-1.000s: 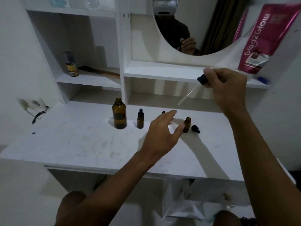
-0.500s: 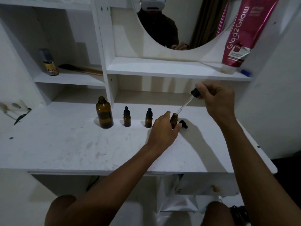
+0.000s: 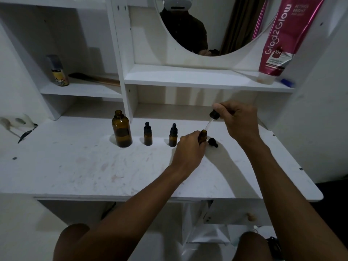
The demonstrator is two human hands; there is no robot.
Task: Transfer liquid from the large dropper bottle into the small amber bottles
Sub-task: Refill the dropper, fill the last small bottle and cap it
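Observation:
The large amber bottle [image 3: 121, 129] stands uncapped on the white table [image 3: 94, 166]. Right of it stand two small amber bottles with black dropper caps, one [image 3: 148, 136] nearer the large bottle and one [image 3: 173, 136] further right. My left hand [image 3: 189, 147] grips a third small amber bottle [image 3: 203, 135], which is open at the top. My right hand [image 3: 237, 120] pinches the black bulb of the dropper [image 3: 213, 117], its glass tube slanting down with the tip at the open bottle's mouth. A loose small black dropper cap [image 3: 212, 142] lies just right of that bottle.
A shelf unit with a round mirror [image 3: 207, 25] rises behind the table. A pink tube [image 3: 278, 40] stands on the right shelf, a spray can [image 3: 57, 72] and a brush [image 3: 94, 78] on the left shelf. My knees show below the table edge.
My left hand reached forward and took hold of the open small bottle. My right hand came down with the dropper until its tip met the bottle's mouth.

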